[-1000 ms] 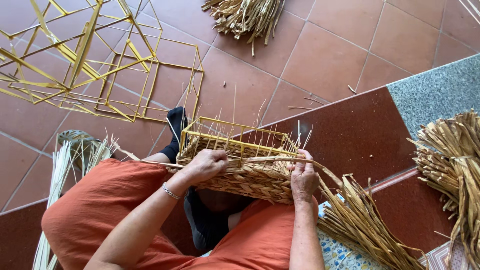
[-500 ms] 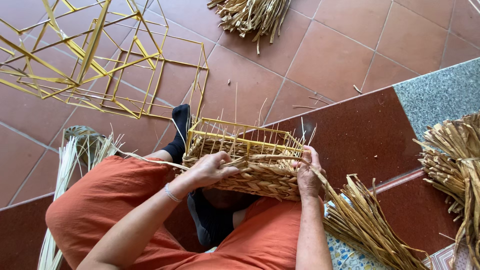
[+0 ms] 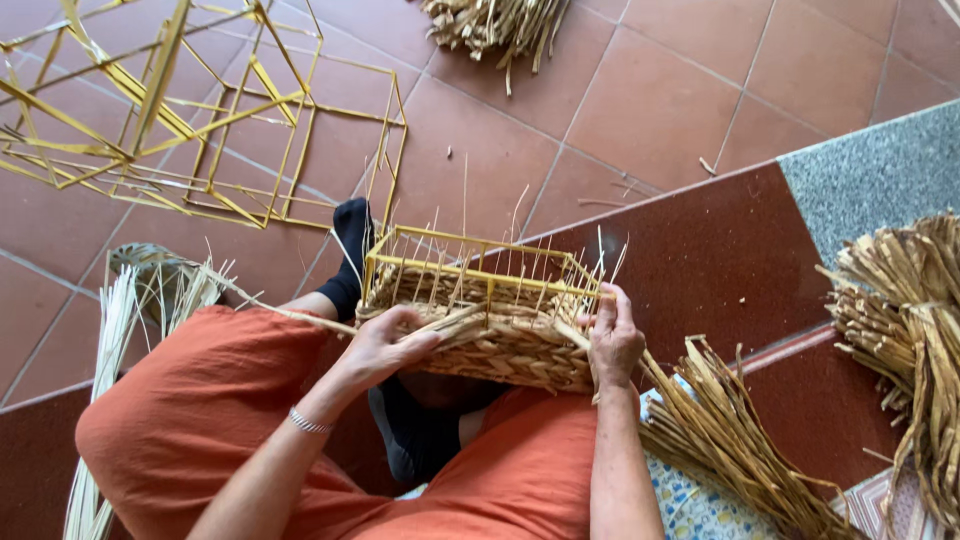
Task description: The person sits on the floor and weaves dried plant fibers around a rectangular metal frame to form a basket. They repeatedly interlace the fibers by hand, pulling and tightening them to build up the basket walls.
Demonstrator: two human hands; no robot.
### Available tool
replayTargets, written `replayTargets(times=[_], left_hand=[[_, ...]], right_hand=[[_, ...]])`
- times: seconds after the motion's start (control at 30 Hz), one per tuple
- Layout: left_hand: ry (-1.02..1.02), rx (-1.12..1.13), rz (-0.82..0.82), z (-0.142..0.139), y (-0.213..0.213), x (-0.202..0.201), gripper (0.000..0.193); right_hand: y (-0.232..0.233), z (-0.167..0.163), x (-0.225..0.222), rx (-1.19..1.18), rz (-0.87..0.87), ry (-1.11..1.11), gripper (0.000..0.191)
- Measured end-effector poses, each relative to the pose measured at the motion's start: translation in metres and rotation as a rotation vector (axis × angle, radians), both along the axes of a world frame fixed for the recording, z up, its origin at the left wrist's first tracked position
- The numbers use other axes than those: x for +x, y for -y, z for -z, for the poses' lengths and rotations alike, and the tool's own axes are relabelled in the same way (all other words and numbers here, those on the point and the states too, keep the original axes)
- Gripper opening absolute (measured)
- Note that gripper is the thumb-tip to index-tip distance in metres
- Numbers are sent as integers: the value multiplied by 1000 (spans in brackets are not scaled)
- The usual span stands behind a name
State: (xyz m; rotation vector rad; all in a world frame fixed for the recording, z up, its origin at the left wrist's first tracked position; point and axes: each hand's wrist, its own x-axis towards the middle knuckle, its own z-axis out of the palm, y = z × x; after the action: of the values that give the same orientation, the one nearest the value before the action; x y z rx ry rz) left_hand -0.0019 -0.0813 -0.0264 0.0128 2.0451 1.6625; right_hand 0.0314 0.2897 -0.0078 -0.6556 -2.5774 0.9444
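Observation:
A half-woven straw basket (image 3: 500,340) on a yellow wire frame (image 3: 470,262) rests on my lap, thin stakes sticking up from its rim. My left hand (image 3: 385,345) grips a flat straw strand (image 3: 300,318) against the basket's near left side; the strand trails off to the left over my knee. My right hand (image 3: 612,340) holds the basket's right end, fingers up along the corner.
Empty yellow wire frames (image 3: 170,130) lie on the tiled floor at upper left. Straw bundles sit at the top (image 3: 495,25), far right (image 3: 900,330) and beside my right arm (image 3: 730,440). Pale reed strips (image 3: 115,340) lie at left. A dark red step (image 3: 700,250) is ahead.
My left hand has slid slightly right along the basket's near side with the strand. My right hand has shifted up onto the right corner. The basket stays on my lap.

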Motion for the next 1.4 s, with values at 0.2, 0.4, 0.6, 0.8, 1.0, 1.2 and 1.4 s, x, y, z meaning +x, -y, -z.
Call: replayTargets(times=[0.2,0.4,0.6,0.8,1.0,1.2,1.4], left_hand=[[-269,6,-79,-35,16,-13,23],[312,585,-468,-46,48,0,14],[-156,-25,-129,-42,43,-1,22],[203,893,-625,-79,83,-33,41],[-869,-588,-90,-94,29,-6,53],[-1019,-833,190,-87,15,16,12],[-914,-734,367,-109,23,25,15]], right_hand=[[-1,-1,-1,-1,10,-4,39],[-3,2,-2,8,-43,-71,38],[-6,2,6,11,-24,4,39],[-7,2,7,65,-43,-9,36],[5,-26,1,530,-25,-247,38],[76,-56,4,-22,-436,-80,22],[116,-80,-7,-83,-901,-62,41]])
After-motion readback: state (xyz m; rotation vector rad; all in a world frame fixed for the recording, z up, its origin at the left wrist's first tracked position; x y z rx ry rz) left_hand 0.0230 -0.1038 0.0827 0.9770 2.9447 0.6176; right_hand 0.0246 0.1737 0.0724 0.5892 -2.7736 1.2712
